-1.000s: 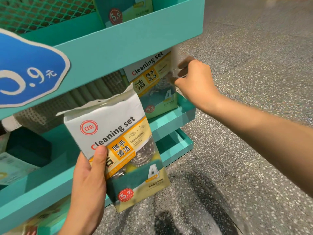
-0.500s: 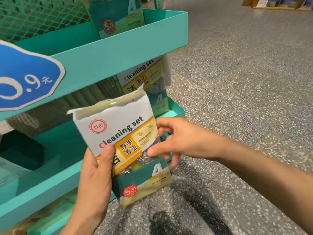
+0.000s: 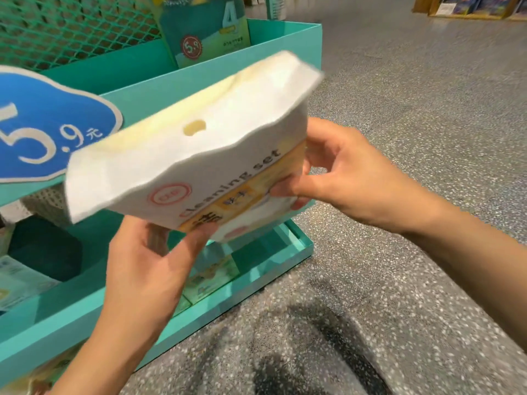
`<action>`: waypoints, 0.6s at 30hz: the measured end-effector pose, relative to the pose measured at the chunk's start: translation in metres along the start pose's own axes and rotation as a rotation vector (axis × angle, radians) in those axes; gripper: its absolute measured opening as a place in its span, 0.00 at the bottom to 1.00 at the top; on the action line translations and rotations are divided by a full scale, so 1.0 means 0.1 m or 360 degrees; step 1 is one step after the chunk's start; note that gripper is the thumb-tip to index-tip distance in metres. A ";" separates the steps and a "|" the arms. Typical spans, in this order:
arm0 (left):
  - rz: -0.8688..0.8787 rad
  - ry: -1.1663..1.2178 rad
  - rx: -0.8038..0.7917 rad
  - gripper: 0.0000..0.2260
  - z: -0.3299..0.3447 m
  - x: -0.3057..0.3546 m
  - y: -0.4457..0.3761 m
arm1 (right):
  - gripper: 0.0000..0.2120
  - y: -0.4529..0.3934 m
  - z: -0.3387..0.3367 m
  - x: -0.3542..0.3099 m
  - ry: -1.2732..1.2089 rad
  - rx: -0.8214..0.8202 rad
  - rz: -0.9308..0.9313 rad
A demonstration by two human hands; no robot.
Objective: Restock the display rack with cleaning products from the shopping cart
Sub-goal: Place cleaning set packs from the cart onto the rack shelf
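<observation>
Two hands, left hand (image 3: 142,269) and right hand (image 3: 342,178), grip cleaning set pack (image 3: 188,155) edges beside rack (image 3: 256,64).

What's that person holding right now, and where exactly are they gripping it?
A white cleaning set pack, held in both hands: the left hand grips its lower edge from beneath, and the right hand pinches its right side.

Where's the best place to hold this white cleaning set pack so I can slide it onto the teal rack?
Probably keep hold of the white cleaning set pack low on its two side edges, as the left hand and right hand do. The header flap with the round hang hole is thin and bends. The pack tilts flap first toward the teal display rack.
</observation>
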State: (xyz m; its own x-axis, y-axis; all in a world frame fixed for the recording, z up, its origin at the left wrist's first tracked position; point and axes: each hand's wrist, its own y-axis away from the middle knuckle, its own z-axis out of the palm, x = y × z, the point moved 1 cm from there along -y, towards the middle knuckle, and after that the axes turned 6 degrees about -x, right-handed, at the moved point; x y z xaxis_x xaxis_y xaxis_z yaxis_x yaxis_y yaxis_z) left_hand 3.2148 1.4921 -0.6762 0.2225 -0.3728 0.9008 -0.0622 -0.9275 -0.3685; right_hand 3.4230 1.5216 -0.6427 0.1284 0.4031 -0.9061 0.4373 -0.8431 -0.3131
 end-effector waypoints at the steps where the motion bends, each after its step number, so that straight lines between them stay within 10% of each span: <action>1: 0.0020 -0.0064 0.0001 0.15 0.01 0.04 -0.03 | 0.18 -0.01 -0.01 0.00 -0.0023 0.0034 0.0000; 18: 0.0062 -0.0405 -0.0145 0.22 0.35 -0.43 -0.33 | 0.16 -0.05 -0.07 0.80 0.0048 0.0367 0.0260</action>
State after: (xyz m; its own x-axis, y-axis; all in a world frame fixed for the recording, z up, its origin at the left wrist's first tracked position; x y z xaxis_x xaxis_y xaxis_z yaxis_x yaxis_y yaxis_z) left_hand 3.2415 1.5392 -0.7109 0.4546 -0.4006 0.7956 -0.1602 -0.9154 -0.3694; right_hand 3.4377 1.5603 -0.7112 0.2086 0.2625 -0.9421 0.1947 -0.9552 -0.2231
